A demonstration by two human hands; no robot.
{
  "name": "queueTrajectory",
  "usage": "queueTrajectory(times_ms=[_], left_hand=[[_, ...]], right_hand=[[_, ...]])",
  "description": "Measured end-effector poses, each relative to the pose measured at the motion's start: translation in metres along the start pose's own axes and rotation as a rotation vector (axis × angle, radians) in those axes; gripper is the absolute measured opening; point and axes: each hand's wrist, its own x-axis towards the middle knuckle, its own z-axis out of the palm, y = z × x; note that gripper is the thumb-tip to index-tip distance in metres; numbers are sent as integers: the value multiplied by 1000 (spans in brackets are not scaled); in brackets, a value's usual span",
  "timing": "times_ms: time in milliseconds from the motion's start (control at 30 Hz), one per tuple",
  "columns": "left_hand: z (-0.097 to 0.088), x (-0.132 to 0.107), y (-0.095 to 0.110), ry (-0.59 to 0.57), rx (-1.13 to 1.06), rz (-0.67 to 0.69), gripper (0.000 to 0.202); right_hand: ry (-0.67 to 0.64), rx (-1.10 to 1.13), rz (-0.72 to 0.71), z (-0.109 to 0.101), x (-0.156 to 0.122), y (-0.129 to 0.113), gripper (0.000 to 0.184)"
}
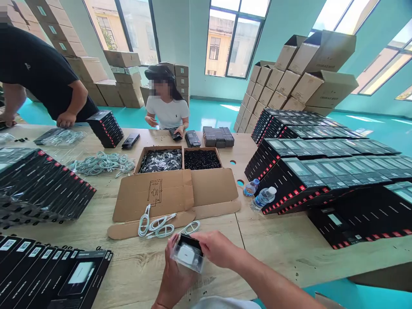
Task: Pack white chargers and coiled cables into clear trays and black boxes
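Clear plastic tray (195,265), a white item (186,252) inside, sits right between our hands above the tabletop (128,270). Our left hand (176,274) grasps it from the left and below; our right hand (214,246) reaches its upper right corner, fingers at the black insert (189,241), though we cannot tell whether they pinch. Foreshortening hides which axis is longer. Just beyond lie white cables (162,225), partly on flattened cardboard (212,189).

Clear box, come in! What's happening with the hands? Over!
Left hand holds clear box. Right hand at its edge. White cables lie beyond, not blocking.
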Motion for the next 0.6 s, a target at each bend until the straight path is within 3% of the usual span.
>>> queueTrajectory(times_ms=[100, 200, 300, 367, 500, 600], left_hand=[[-11, 11, 29, -77, -178, 109, 88], [-9, 32, 48, -100, -303, -25, 60], [2, 49, 43, -91, -399, -276, 70], [7, 54, 32, -111, -389, -371, 81], [3, 54, 27, -220, -246, -319, 79], [-6, 54, 51, -264, -107, -263, 73]], right_hand=[[14, -33, -53, -7, 0, 1, 43], [84, 10, -40, -7, 4, 12, 39], [217, 145, 83, -2, 8, 31, 39], [257, 249, 144, 3, 10, 43, 37], [343, 463, 158, 3, 15, 52, 36], [470, 664, 163, -13, 17, 43, 41]])
